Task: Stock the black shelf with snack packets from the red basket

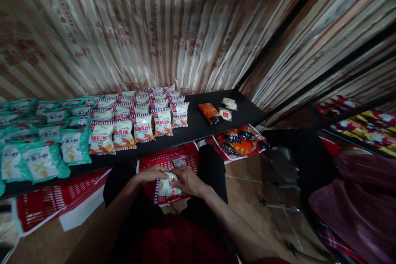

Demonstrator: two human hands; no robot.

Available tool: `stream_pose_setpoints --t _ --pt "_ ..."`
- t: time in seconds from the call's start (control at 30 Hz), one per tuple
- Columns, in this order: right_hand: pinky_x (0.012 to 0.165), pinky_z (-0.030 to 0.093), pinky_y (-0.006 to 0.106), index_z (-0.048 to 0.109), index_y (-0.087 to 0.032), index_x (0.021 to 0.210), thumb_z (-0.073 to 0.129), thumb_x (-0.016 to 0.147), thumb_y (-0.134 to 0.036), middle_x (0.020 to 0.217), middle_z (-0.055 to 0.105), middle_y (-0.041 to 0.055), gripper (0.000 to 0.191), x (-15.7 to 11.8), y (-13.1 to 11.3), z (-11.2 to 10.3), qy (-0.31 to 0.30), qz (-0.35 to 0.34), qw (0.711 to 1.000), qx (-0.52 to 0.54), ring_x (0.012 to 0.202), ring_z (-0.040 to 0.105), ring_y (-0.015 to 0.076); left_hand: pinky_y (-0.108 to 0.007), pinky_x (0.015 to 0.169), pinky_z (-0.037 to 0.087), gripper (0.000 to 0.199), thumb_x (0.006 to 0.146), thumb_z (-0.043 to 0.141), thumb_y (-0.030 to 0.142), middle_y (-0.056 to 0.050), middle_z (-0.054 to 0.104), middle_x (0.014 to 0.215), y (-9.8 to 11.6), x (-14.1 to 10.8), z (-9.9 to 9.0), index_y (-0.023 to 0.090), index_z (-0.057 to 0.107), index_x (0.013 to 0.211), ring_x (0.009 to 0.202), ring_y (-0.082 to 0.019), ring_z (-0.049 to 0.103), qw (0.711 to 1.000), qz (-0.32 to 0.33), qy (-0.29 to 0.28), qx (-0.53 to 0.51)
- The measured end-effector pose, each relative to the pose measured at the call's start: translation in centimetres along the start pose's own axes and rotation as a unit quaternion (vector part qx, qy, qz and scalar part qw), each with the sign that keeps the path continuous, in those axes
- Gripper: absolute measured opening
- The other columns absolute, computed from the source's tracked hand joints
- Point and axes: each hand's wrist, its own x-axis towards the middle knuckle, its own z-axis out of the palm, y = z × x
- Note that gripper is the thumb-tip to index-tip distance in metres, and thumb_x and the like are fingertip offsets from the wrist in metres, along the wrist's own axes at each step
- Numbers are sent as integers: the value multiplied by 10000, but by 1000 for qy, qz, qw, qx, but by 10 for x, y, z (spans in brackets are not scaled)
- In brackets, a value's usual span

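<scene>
A white snack bag with a red-and-blue striped edge is held low over a red basket between my knees. My left hand grips its upper left side. My right hand closes on its right side, fingers over the front. Behind the hands, another small packet lies in the basket. On the black shelf ahead, similar white-and-orange bags stand in rows. Left of them are rows of green snack bags.
An orange packet and two small white packets lie on the black shelf. Below are a basket of orange packets and another red basket. A person's purple garment shows at right. A striped curtain hangs behind.
</scene>
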Motion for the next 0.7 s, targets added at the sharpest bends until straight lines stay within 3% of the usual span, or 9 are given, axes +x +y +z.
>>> stream_pose_setpoints --t 0.3,0.53,0.7 --pt "751 395 275 612 -164 972 333 889 -534 872 659 91 471 -5 -6 1 21 74 997 -10 840 589 205 -238 590 363 411 573 696 515 9 605 633 -10 3 -7 134 648 717 605 -128 504 998 26 55 -19" --pt "720 392 251 596 -174 937 348 885 -528 905 660 83 435 -8 -10 6 56 130 990 0 846 602 195 -234 566 355 470 554 684 585 17 578 627 -9 6 2 142 592 681 599 -121 495 991 48 121 -37" --pt "631 374 255 558 -166 915 354 872 -554 804 659 78 440 -8 -13 10 82 173 981 -11 740 612 202 -248 608 388 471 562 680 580 -9 619 691 -7 4 5 147 603 733 652 -144 542 985 53 149 -61"
